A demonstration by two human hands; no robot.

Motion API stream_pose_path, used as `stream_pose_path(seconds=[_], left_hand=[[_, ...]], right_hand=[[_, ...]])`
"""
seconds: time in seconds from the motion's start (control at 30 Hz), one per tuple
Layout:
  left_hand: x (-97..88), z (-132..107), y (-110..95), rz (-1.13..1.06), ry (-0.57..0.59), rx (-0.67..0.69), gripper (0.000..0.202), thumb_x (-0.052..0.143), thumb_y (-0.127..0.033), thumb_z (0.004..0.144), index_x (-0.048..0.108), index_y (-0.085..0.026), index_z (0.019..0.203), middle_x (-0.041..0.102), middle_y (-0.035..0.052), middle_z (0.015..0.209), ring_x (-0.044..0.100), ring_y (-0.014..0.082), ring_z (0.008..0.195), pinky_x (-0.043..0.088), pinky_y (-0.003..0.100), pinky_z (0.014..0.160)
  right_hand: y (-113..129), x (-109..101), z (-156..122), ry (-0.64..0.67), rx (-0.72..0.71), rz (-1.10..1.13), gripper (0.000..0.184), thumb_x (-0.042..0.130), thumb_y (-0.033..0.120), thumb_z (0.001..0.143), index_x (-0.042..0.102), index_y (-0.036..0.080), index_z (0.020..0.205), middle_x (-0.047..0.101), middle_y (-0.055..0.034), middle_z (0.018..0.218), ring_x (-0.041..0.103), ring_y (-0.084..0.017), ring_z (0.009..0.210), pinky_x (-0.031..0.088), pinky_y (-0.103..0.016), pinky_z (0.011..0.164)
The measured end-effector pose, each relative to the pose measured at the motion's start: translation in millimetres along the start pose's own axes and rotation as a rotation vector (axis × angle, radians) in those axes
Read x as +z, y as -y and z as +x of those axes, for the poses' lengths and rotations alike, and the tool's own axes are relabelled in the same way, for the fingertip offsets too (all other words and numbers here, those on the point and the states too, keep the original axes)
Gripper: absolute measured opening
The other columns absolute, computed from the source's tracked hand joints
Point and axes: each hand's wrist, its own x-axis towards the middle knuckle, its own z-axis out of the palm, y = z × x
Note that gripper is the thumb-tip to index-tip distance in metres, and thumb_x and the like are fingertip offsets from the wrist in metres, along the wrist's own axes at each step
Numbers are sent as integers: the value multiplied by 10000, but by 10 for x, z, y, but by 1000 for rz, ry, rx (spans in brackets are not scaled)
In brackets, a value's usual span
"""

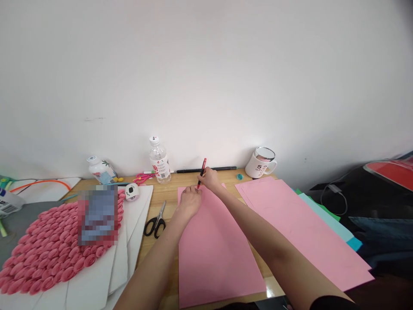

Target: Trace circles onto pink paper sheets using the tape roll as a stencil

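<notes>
My right hand (210,177) is closed around a red and black pen (202,171), held upright with its lower end at the top of a pink sheet (216,254). Close beside it, my left hand (191,199) presses down on the same sheet with bent fingers held together. A small dark edge shows at the left fingertips; what it belongs to is hidden. Scissors with black handles (155,224) lie on the table left of the sheet. More pink sheets (300,228) lie to the right of my right forearm.
Pink petal-like pieces (48,245) cover white boards (140,224) at left. Along the wall stand a water bottle (159,163), a white pill bottle (100,170) and a white mug (260,163). A long black rod (219,169) and a teal ring-like piece (239,176) lie between.
</notes>
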Motion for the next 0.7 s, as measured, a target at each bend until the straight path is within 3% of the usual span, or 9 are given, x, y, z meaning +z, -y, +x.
stream_pose_path(seconds=[0.13,0.27,0.43,0.57,0.7], left_hand=[[-20,-26,60,-17,8,20,389,375,51,790,579,-107,1081,562,179,1095,521,266,1061,452,354,831],[-37,-79,109,-35,-4,22,420,345,77,762,543,-83,1096,568,177,1099,520,255,1042,431,351,832],[-1,-186,170,-96,-33,57,291,351,12,779,559,-167,879,573,99,1046,501,225,1015,412,328,830],[123,-223,226,-236,-123,42,251,310,-25,802,492,-195,774,560,61,978,497,200,993,428,315,838],[258,-235,326,-312,-204,145,228,318,-47,833,437,-214,733,556,53,963,489,201,1046,431,357,923]], right_hand=[[-282,-275,-343,-20,44,161,161,525,328,853,519,175,906,719,-54,748,694,-195,708,439,-252,561],[-589,-514,-889,-52,124,479,248,595,428,781,519,192,795,727,-74,722,711,-236,742,452,-274,592],[-751,-593,-1520,-50,191,553,285,636,497,715,556,224,733,718,-53,656,692,-263,699,457,-310,564],[-750,-545,-1684,-42,208,583,292,628,519,717,580,236,764,708,-44,650,678,-256,679,465,-318,551],[-702,-507,-1672,-60,201,621,287,631,509,722,592,231,779,705,-47,667,676,-252,688,477,-322,568]])
